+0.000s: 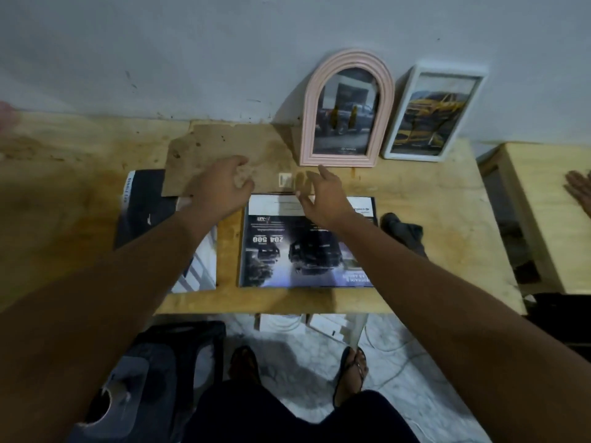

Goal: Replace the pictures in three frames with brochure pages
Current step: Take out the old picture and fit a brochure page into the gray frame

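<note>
A brown, stained backing board (224,148) lies flat on the wooden table (415,251), with a small metal hanger tab (285,179) near its front edge. My left hand (224,183) rests on the board, fingers curled. My right hand (321,199) hovers just right of the tab with fingers spread, over the top of an open car brochure (287,257). A pink arched frame (347,107) with a dark truck picture leans on the wall. Beside it a white rectangular frame (435,113) shows a yellow truck.
A dark booklet and loose pages (144,215) lie left of the brochure, partly under my left arm. A dark cloth (403,231) sits at the right. Another person's hand (580,190) rests on a second table (543,219). A black stool (179,350) stands below.
</note>
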